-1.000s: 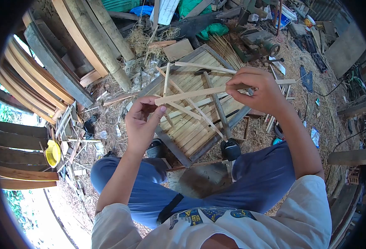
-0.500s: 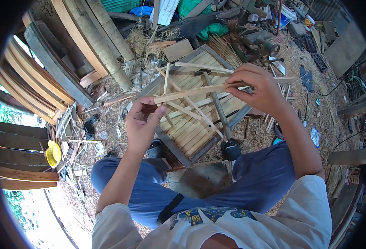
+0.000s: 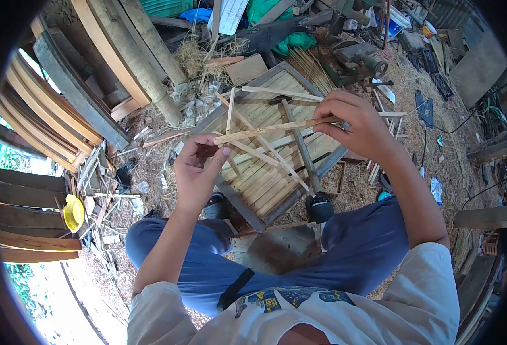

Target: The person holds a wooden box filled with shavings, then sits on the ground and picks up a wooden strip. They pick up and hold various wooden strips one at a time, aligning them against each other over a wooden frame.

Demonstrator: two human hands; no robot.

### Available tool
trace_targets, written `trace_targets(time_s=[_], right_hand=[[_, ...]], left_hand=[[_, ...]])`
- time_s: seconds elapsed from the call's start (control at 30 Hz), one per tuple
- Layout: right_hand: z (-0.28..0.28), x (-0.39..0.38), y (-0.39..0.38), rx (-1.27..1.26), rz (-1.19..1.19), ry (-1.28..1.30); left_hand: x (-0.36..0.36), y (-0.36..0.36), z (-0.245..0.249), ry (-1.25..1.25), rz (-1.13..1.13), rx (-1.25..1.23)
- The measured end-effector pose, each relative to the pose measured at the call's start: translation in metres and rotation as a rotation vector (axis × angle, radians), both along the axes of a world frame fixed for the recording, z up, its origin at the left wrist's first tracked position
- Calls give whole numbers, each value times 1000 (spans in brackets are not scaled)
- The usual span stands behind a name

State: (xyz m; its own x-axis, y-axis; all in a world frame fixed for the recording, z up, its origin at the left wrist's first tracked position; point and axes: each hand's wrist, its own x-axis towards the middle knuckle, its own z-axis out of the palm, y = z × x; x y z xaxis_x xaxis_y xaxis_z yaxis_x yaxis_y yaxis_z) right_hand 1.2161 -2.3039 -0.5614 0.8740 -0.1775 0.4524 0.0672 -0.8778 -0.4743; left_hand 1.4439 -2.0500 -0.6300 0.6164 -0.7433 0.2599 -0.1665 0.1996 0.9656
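The bamboo strip [image 3: 273, 129] spans the gap between the left hand [image 3: 197, 172] and the right hand [image 3: 361, 129], each pinching one end in its fingertips, so uneven flexing could likely snap it or drop it onto the slatted panel [image 3: 259, 181] beneath both hands.

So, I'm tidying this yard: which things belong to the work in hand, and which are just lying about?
In hand: bamboo strip, pinched by left hand and right hand; slatted panel beneath, loose strips on it.
Lying about: yellow bowl, green cloth, motor, stacked planks.
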Motion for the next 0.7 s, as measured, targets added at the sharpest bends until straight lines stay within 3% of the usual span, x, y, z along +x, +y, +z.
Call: trace_targets(time_s=[0.7], right_hand=[[-1, 4, 6, 89, 21, -114]], left_hand=[[-1, 0, 3, 7, -17, -5]])
